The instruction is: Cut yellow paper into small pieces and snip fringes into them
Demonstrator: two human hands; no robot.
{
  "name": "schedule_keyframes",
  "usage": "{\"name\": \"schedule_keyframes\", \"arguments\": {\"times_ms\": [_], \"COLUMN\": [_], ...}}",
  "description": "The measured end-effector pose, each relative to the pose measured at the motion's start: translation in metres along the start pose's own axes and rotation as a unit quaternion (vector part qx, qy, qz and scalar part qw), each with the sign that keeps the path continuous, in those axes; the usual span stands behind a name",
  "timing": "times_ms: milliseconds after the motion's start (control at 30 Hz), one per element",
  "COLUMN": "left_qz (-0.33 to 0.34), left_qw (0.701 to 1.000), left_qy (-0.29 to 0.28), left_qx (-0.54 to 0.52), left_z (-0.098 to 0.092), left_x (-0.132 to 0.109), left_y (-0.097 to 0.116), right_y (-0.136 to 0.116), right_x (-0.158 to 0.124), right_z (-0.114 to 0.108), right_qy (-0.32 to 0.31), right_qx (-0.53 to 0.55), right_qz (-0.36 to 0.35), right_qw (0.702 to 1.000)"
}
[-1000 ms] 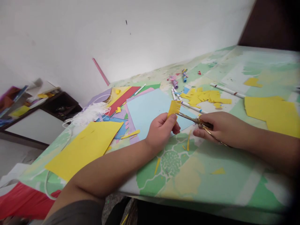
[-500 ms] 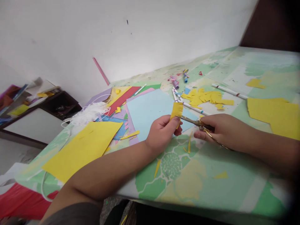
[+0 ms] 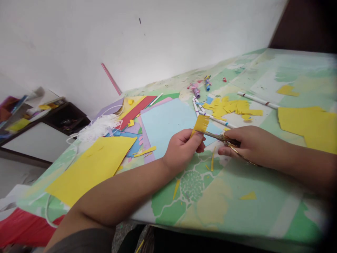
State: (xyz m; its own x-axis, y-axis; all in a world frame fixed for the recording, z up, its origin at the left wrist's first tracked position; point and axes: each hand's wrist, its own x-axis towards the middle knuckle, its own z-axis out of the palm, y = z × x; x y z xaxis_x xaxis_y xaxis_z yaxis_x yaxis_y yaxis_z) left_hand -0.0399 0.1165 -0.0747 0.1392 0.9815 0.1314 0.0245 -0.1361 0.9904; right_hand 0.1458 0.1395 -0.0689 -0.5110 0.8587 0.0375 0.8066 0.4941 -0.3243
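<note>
My left hand (image 3: pixel 185 146) pinches a small yellow paper strip (image 3: pixel 201 123) whose right edge is cut into a fringe. My right hand (image 3: pixel 252 146) is closed round the handles of a pair of scissors (image 3: pixel 222 138). The blades reach left to the strip's fringed edge, just above my left thumb. Beneath the hands lies a light blue paper sheet (image 3: pixel 165 123). Behind them is a pile of yellow fringed paper pieces (image 3: pixel 231 108).
A large yellow sheet (image 3: pixel 92 168) lies at left, near tangled white string (image 3: pixel 101 127). White marker pens (image 3: pixel 259 100) and another yellow sheet (image 3: pixel 308 128) are at right. Two small paper rolls (image 3: pixel 196 91) stand at the back. A shelf (image 3: pixel 37 137) is beside the table.
The yellow strip has tilted to the right in my left hand, and more of its fringe shows. The scissors stay at its edge. The whole view has shifted slightly.
</note>
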Motion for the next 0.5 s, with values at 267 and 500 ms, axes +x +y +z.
{"name": "schedule_keyframes", "arguments": {"times_ms": [267,500], "left_qz": [0.004,0.009], "left_qw": [1.000,1.000], "left_qy": [0.002,0.002], "left_qx": [0.018,0.013], "left_z": [0.0013,0.0009], "left_x": [-0.0006,-0.0006], "left_y": [0.0015,0.0003], "right_y": [0.0040,0.0026], "right_x": [0.0011,0.0019], "right_z": [0.0024,0.0010], "right_qy": [0.009,-0.010], "right_qx": [-0.001,0.004], "right_qz": [-0.014,0.000], "right_qw": [1.000,1.000]}}
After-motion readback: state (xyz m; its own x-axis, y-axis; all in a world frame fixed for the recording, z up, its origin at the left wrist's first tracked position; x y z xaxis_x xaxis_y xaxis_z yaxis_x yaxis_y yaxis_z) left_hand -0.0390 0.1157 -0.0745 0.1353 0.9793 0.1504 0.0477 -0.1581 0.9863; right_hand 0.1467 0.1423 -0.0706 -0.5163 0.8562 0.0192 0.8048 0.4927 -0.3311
